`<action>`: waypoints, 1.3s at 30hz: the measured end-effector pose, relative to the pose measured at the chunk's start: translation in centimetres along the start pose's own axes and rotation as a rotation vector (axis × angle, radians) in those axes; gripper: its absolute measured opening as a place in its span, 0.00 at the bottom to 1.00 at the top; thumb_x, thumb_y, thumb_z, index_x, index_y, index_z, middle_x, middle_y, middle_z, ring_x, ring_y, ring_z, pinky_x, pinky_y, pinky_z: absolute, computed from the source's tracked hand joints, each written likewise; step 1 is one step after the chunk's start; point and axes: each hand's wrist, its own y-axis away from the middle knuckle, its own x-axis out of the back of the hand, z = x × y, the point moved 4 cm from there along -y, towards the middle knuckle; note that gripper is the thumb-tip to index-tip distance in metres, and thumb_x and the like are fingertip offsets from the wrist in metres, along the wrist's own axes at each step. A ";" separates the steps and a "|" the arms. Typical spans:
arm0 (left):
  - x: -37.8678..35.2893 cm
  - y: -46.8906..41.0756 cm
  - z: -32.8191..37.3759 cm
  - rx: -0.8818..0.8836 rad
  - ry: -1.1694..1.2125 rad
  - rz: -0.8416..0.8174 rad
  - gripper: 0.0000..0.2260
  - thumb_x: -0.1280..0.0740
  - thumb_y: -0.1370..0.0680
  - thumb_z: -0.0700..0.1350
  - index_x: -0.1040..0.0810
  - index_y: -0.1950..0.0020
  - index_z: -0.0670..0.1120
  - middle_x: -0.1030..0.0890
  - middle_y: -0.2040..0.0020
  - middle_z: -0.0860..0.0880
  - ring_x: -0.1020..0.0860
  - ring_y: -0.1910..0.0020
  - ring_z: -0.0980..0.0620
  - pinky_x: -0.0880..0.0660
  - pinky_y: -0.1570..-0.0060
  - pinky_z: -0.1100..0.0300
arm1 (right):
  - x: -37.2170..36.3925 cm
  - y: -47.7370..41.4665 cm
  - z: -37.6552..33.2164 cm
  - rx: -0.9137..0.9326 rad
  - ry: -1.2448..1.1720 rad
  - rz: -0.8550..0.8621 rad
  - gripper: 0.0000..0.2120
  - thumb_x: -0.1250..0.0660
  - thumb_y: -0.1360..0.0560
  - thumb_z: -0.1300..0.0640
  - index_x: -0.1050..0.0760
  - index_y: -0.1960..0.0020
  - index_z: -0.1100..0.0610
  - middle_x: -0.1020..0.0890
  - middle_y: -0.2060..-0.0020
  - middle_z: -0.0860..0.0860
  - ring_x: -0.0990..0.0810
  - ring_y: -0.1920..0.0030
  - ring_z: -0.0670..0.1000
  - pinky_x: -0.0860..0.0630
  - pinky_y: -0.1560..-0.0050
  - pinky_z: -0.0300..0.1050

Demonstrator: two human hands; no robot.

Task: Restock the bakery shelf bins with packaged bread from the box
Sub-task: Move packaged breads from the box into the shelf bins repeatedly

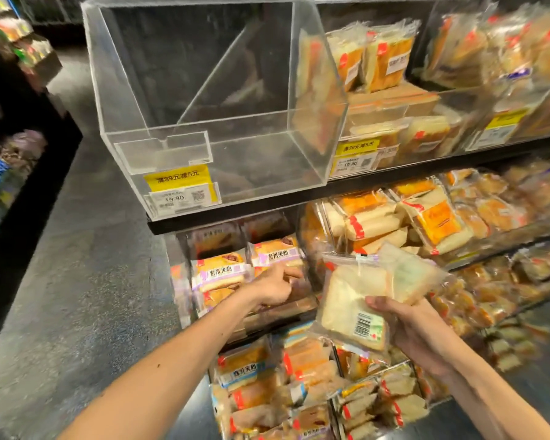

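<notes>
My right hand (421, 331) holds a clear-wrapped pack of white sliced bread (356, 300), barcode label facing me, in front of the middle shelf. My left hand (275, 285) reaches into the middle-left bin (185, 296) with a finger stretched toward the purple-labelled bread packs (223, 271); whether it grips one I cannot tell. Above them sits an empty clear acrylic bin (311, 173) on the top shelf, with a yellow price tag (180, 182) on its front. No box is in view.
More acrylic bins to the right hold orange-labelled bread packs (432, 223) on several shelves. The lowest bins (261, 382) near my arms are full of packs. A dark floor aisle (86, 265) runs along the left, bordered by another shelf (10, 160) of goods.
</notes>
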 end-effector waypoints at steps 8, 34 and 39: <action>1.1 -2.7 -3.1 0.144 -0.594 -0.025 0.33 0.35 0.24 0.33 0.36 0.23 0.57 0.35 0.27 0.42 0.36 0.27 0.40 0.33 0.31 0.48 | 1.2 -1.5 -0.4 -0.044 0.032 0.012 0.29 0.24 0.39 0.64 0.25 0.38 0.61 0.14 0.50 0.58 0.13 0.54 0.56 0.16 0.61 0.51; 3.5 12.2 1.6 0.000 0.858 0.113 0.20 0.26 0.24 0.45 0.25 0.33 0.49 0.15 0.44 0.48 0.16 0.47 0.48 0.18 0.51 0.47 | -8.6 -3.8 0.7 -0.044 0.091 -0.148 0.26 0.28 0.31 0.57 0.26 0.34 0.57 0.14 0.46 0.55 0.15 0.47 0.56 0.17 0.56 0.51; 6.3 12.1 -1.1 0.046 0.867 0.384 0.17 0.27 0.24 0.38 0.24 0.37 0.46 0.15 0.47 0.48 0.15 0.49 0.49 0.17 0.52 0.51 | -7.4 -4.2 1.1 -0.111 0.049 -0.108 0.19 0.32 0.22 0.58 0.28 0.32 0.56 0.15 0.46 0.57 0.14 0.48 0.59 0.17 0.54 0.62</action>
